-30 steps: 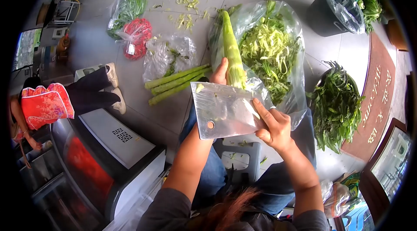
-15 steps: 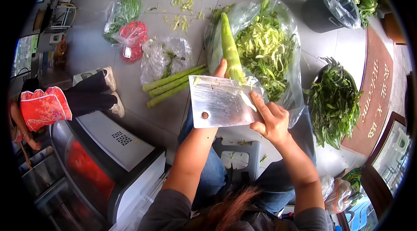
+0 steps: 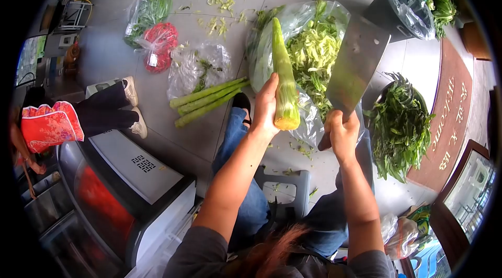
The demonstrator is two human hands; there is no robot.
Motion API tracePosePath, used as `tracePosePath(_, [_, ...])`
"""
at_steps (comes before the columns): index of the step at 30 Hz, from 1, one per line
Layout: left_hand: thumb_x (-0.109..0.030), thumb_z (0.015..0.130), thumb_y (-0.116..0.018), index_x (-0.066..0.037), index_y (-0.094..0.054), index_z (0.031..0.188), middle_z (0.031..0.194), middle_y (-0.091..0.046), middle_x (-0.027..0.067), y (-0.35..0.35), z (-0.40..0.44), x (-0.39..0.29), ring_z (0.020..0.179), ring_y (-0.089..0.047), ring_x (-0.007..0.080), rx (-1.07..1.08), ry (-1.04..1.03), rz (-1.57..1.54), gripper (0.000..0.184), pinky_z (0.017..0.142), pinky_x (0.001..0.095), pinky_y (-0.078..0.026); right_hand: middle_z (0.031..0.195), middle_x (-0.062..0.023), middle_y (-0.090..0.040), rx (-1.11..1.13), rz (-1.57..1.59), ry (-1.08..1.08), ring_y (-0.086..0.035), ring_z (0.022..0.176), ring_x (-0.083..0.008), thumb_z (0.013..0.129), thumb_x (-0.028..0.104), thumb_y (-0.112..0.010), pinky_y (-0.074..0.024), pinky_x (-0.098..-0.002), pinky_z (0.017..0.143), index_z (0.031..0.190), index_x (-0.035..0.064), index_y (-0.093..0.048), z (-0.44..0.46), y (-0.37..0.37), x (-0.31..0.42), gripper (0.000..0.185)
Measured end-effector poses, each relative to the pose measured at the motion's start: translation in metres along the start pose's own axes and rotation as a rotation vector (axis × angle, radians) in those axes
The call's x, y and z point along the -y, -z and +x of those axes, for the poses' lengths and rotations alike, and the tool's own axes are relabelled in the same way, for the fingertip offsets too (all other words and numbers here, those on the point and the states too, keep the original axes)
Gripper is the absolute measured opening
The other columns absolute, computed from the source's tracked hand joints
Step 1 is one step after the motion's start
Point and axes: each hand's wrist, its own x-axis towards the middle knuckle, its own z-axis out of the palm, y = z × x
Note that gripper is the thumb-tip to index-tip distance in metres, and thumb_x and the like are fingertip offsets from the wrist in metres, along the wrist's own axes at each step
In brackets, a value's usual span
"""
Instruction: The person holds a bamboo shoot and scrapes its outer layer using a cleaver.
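My left hand [image 3: 266,105] is wrapped round the lower part of a pale green celtuce stem [image 3: 284,69], whose thick cut end faces me and whose narrow tip points away. In my right hand [image 3: 343,134] is the handle of a cleaver [image 3: 360,58]. Its broad blade slants up and to the right, apart from the stem. Beneath both lies an open clear plastic bag [image 3: 257,50] holding celtuce peelings [image 3: 312,55] and leaves. Several peeled-looking celtuce stems [image 3: 206,99] rest on the floor to the left of my left hand.
A bowl of leafy greens [image 3: 400,126] stands to the right, near a welcome mat [image 3: 448,116]. Behind is a lined bucket [image 3: 389,14]. Bagged red and green items [image 3: 159,48] lie far left. Another person [image 3: 52,126] stands by a counter cabinet [image 3: 136,173]. A stool [image 3: 298,184] sits between my knees.
The cleaver has swung from lying across the celtuce's lower end up to the right, blade raised. The stem's cut end and my left hand's grip are now uncovered.
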Motion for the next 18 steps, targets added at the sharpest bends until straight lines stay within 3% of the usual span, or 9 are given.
tracePosePath(3, [-0.041,0.091,-0.051,-0.007,-0.057,0.098,0.077,-0.061,0.0098,0.0,0.004,0.008,0.066,-0.06,0.0183,-0.028,-0.027,0.028,0.035,0.057,0.0302,-0.05,0.063,0.002,-0.05,-0.043,0.038,0.03,-0.043,0.051,-0.0033,0.072,0.014,-0.078,-0.0363,-0.0189,0.046,0.097,0.0022,-0.05,-0.003,-0.017,0.01,0.039])
tracePosePath(6, [-0.043,0.09,-0.051,-0.007,-0.058,0.096,0.075,-0.062,0.0107,-0.002,0.006,0.015,0.064,-0.061,0.0193,-0.031,-0.062,0.068,0.037,0.057,0.0306,-0.05,0.06,0.0042,-0.044,0.071,-0.205,0.073,-0.037,0.052,-0.0037,0.069,0.015,-0.08,-0.0326,-0.0197,0.047,0.106,0.0038,-0.052,-0.01,-0.02,0.009,0.047])
tracePosePath(8, [-0.043,0.09,-0.051,-0.007,-0.058,0.096,0.074,-0.062,0.01,-0.002,0.008,0.019,0.063,-0.061,0.0193,-0.018,-0.072,0.066,0.037,0.057,0.0309,-0.051,0.061,0.0031,-0.044,0.068,-0.264,0.089,-0.037,0.051,-0.0047,0.07,0.015,-0.079,-0.034,-0.0192,0.049,0.117,0.0056,-0.05,-0.013,-0.025,0.006,0.056])
tracePosePath(10, [-0.043,0.09,-0.05,-0.006,-0.058,0.095,0.073,-0.062,0.0094,0.002,0.012,0.023,0.063,-0.062,0.0195,0.009,-0.066,0.025,0.038,0.056,0.0311,-0.051,0.066,0.0016,-0.051,0.036,-0.257,0.125,-0.04,0.049,-0.0044,0.073,0.012,-0.076,-0.0348,-0.0198,0.045,0.119,0.0054,-0.049,-0.016,-0.027,0.003,0.054])
tracePosePath(13, [-0.044,0.092,-0.046,-0.005,-0.056,0.1,0.081,-0.062,0.016,0.02,0.022,0.03,0.075,-0.064,0.0294,0.092,-0.028,0.041,0.041,0.063,0.0374,-0.053,0.073,-0.0006,-0.058,0.038,0.005,-0.13,-0.044,0.045,-0.0047,0.077,0.009,-0.073,-0.0341,-0.0213,0.039,0.118,0.0041,-0.049,-0.02,-0.029,0.018,0.048])
tracePosePath(16, [-0.044,0.093,-0.042,-0.004,-0.053,0.104,0.089,-0.061,0.022,0.022,0.024,0.034,0.08,-0.063,0.0352,0.135,0.001,0.062,0.043,0.069,0.0426,-0.053,0.08,-0.0033,-0.062,-0.012,0.138,-0.145,-0.045,0.041,-0.0052,0.078,0.008,-0.071,-0.0325,-0.0235,0.034,0.116,0.0032,-0.049,-0.02,-0.03,0.021,0.044])
tracePosePath(18, [-0.044,0.094,-0.04,-0.004,-0.052,0.107,0.092,-0.06,0.025,0.02,0.022,0.036,0.082,-0.063,0.0371,0.148,-0.002,0.103,0.044,0.072,0.0444,-0.053,0.081,-0.0032,-0.063,-0.004,-0.01,-0.121,-0.046,0.045,-0.0049,0.078,0.007,-0.07,-0.0359,-0.0227,0.038,0.114,0.0032,-0.049,-0.016,-0.025,0.017,0.041])
